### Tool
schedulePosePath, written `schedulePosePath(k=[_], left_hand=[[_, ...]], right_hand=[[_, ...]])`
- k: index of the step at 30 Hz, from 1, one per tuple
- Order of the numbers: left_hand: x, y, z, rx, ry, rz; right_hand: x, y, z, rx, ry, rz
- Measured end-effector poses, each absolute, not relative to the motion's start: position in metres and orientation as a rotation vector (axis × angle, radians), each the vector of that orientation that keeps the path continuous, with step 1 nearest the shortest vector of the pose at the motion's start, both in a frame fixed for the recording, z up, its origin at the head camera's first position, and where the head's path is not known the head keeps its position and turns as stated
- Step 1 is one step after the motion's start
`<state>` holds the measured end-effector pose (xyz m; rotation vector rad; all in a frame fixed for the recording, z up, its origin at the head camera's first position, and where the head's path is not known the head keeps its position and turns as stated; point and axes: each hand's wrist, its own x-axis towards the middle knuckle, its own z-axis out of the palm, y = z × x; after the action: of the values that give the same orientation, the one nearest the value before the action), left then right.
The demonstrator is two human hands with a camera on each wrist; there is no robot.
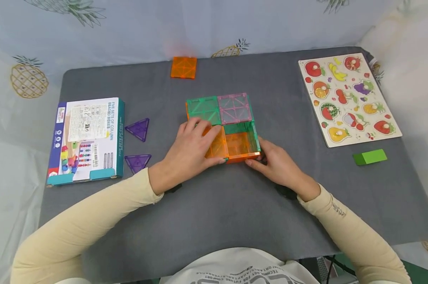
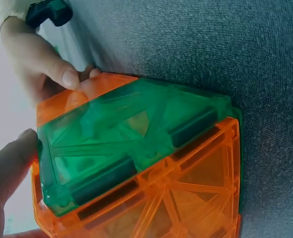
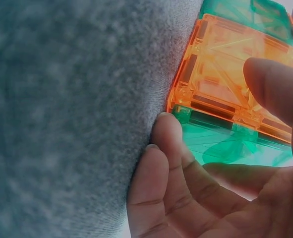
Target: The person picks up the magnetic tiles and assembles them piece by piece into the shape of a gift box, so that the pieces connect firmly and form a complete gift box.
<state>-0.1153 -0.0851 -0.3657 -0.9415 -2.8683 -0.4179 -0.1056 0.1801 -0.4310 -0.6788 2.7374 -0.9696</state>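
Note:
A low box of clear magnetic tiles (image 1: 243,157) stands mid-table, with orange and green walls. Its top carries a green square tile (image 1: 204,107) at back left, a pink one (image 1: 235,107) at back right and an orange one (image 1: 216,146) at front left. The front right cell has no cover, and orange shows inside. My left hand (image 1: 190,146) lies over the orange top tile, fingers bent on it and thumb at its front edge. With thumb in front and fingers along the green side wall (image 3: 220,141), my right hand (image 1: 279,161) grips the front right corner.
Two purple triangle tiles (image 1: 138,129) lie on the left beside a boxed bead set (image 1: 86,157). One orange square tile (image 1: 183,68) is at the back edge. On the right are a fruit puzzle board (image 1: 348,139) and a green block (image 1: 371,157).

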Motion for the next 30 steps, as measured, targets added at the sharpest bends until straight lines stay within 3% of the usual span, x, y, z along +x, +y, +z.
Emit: schedulePosePath(k=[10,16,21,25,30], left_hand=[[-0.137,-0.097,-0.358,-0.886,-2.912,-0.644],[-0.237,-0.124,-0.362,-0.536,-3.041,-0.729],[-0.315,-0.154,-0.386,-0.585,-3.256,-0.545],[-0.340,-0.164,-0.395,-0.593,-3.434,-0.451],[-0.348,-0.162,-0.394,-0.510,-3.577,-0.346]], right_hand=[[-0.105,0.181,-0.432,-0.662,2.719,-0.979],[-0.105,0.181,-0.432,-0.655,2.716,-0.968],[-0.106,0.178,-0.434,-0.666,2.673,-0.995],[-0.106,0.178,-0.435,-0.669,2.666,-1.017],[-0.105,0.182,-0.434,-0.650,2.682,-1.022]])
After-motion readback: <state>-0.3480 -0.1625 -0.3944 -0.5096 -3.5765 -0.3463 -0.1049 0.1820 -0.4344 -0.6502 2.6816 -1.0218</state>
